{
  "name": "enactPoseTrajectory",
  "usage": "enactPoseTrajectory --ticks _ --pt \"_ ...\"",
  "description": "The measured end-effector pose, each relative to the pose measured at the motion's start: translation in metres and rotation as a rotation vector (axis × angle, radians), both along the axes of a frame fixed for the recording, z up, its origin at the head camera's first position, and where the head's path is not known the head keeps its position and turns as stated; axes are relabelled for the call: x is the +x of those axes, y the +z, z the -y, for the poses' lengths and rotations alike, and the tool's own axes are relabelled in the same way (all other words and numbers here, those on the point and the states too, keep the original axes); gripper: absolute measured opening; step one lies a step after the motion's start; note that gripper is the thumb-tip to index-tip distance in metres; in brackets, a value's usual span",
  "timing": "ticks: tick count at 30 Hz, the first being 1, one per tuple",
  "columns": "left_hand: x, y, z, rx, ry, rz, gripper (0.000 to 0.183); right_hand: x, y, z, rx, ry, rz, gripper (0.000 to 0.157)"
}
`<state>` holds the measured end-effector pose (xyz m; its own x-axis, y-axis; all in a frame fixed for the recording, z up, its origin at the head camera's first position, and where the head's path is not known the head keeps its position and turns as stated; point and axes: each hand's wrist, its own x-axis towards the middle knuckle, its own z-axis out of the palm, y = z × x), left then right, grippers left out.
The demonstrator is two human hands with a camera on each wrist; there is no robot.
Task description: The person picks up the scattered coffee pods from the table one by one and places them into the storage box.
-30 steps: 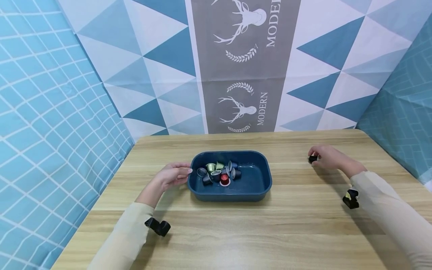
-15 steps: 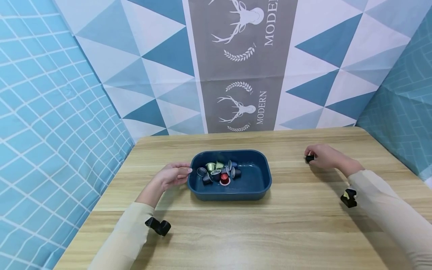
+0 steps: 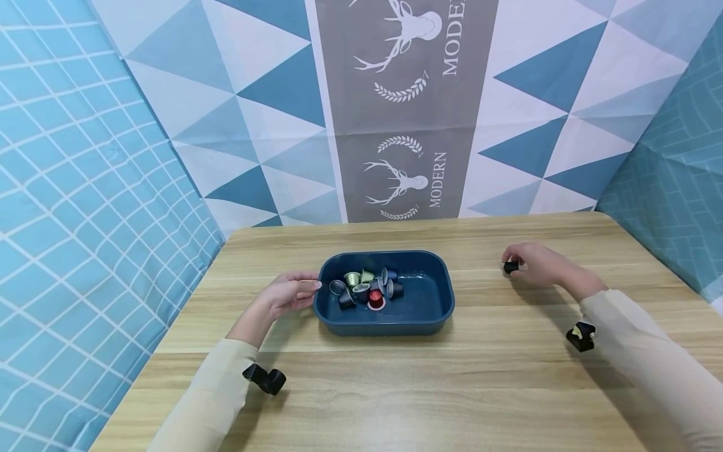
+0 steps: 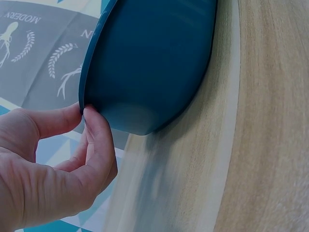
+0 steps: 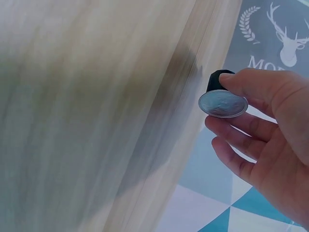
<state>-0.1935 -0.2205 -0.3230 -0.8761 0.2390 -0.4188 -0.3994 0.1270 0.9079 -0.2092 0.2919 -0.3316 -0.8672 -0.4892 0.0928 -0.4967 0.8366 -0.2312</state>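
Observation:
A dark blue tray (image 3: 420, 307) stands at the middle of the table, with several coffee capsules in its left half, among them a red capsule (image 3: 375, 299) and a pale green capsule (image 3: 353, 279). My left hand (image 3: 289, 294) pinches the tray's left rim between thumb and fingers, seen closely in the left wrist view. Out to the right of the tray, my right hand (image 3: 539, 265) holds a black coffee capsule (image 5: 218, 82). Its silver foil lid (image 5: 223, 104) faces the right wrist camera, and the thumb presses on the dark body.
The wooden table (image 3: 361, 389) stretches around the tray. A patterned cloth (image 3: 407, 113) hangs behind its far edge, and a blue checked cloth (image 3: 101, 207) hangs at the left. Both sleeves carry a small black camera mount (image 3: 264, 379).
My right hand has shifted a little to the left with the black coffee capsule in its fingers. The left hand and the tray stay in place.

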Motion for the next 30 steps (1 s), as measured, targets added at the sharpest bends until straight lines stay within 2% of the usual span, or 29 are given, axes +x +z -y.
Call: enactPoseTrajectory --ticks 14,22,30 --pt "0.002 0.0 0.001 -0.002 -0.002 -0.009 0.041 0.009 0.002 0.017 -0.041 0.048 0.002 0.022" --pt "0.003 0.0 -0.001 0.01 0.018 0.003 0.04 0.014 0.006 0.026 -0.053 0.051 0.044 0.02" --pt "0.003 0.001 -0.002 0.021 0.026 0.014 0.042 0.019 0.012 0.034 -0.06 0.074 0.031 0.02"
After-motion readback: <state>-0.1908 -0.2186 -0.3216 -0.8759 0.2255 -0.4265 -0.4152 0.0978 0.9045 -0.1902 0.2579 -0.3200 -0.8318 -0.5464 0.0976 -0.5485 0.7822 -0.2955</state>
